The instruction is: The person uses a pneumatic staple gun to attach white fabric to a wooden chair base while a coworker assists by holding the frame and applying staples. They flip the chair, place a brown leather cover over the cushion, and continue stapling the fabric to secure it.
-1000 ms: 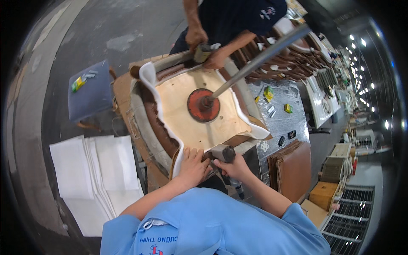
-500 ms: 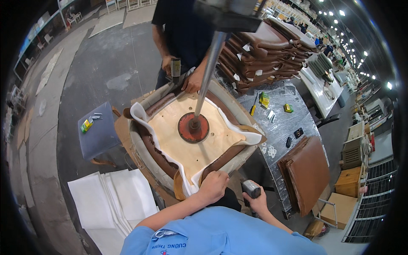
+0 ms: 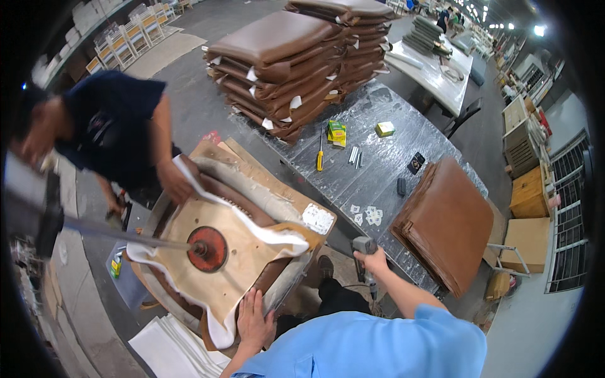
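Observation:
My left hand [image 3: 254, 320] lies with its fingers stretched out on the near edge of an upside-down chair seat. The seat has a pale wooden board [image 3: 246, 252], white padding [image 3: 218, 334] sticking out around it, and brown leather [image 3: 272, 272] along the sides. A red press disc [image 3: 210, 251] on a metal rod bears on the board inside a padded frame [image 3: 293, 271]. Off to the right of the seat, my right hand [image 3: 373, 259] grips a grey staple gun [image 3: 363, 246], clear of the leather. A co-worker's hand [image 3: 176, 179] is at the seat's far padding edge.
A co-worker in a dark shirt [image 3: 116, 126] leans in at left. The plastic-covered table [image 3: 378, 170] carries stacked brown covers [image 3: 277, 57], brown leather sheets [image 3: 444, 220], a yellow-handled screwdriver [image 3: 320, 157], small boxes [image 3: 337, 133] and staple strips [image 3: 355, 156]. White sheets [image 3: 176, 346] lie at lower left.
My view has swung right, so the seat sits farther left. My left hand has gone from curled to flat on the edge. The co-worker has bent down, one hand at the padding.

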The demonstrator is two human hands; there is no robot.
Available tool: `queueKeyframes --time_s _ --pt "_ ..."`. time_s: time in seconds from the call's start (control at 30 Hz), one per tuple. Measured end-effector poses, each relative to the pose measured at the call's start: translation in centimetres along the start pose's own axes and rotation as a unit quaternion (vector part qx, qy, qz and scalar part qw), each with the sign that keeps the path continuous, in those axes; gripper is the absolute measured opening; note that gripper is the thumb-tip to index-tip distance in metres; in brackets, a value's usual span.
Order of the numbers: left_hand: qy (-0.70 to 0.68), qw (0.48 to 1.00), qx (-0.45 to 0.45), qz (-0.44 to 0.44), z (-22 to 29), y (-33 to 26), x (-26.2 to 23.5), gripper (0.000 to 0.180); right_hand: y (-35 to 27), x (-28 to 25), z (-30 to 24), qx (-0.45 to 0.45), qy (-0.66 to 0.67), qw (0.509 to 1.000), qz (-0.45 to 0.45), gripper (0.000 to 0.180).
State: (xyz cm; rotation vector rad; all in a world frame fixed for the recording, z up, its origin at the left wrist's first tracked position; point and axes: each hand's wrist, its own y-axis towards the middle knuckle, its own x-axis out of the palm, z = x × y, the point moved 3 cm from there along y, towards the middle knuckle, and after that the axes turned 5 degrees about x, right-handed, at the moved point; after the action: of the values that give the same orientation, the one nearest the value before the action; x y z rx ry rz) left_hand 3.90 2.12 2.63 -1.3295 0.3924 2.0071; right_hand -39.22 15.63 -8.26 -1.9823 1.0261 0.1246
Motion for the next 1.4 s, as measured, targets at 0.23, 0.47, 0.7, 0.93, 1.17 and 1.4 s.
queueKeyframes --time_s 0.23,0.47,0.7,0.93,1.17,1.4 --pt "0.081 0.996 0.041 0.022 1.7 1.6 -0.6 0.091 14.1 -3.5 -6.2 0.063 0.017 0.998 0.002 0.025" --pt "0.098 0.991 0.068 0.054 3.2 3.2 -2.2 0.087 25.2 -3.8 -10.3 0.032 -0.016 0.999 -0.017 0.040" --pt "0.096 0.994 0.007 -0.042 3.0 3.9 -2.8 0.088 31.9 -2.8 -12.4 0.006 0.022 0.987 -0.159 0.041" --pt "0.066 0.996 0.013 -0.052 2.5 4.1 -2.9 0.094 35.9 -2.5 -11.6 0.058 0.070 0.977 -0.194 0.035" --pt "0.053 0.996 0.004 -0.065 1.4 3.5 -2.8 0.095 37.9 -2.8 -10.4 0.098 0.033 0.992 -0.071 0.039" --pt "0.035 0.998 0.051 0.015 0.8 2.2 -3.0 0.094 36.2 -3.3 -12.2 0.065 -0.112 0.991 0.026 0.048"
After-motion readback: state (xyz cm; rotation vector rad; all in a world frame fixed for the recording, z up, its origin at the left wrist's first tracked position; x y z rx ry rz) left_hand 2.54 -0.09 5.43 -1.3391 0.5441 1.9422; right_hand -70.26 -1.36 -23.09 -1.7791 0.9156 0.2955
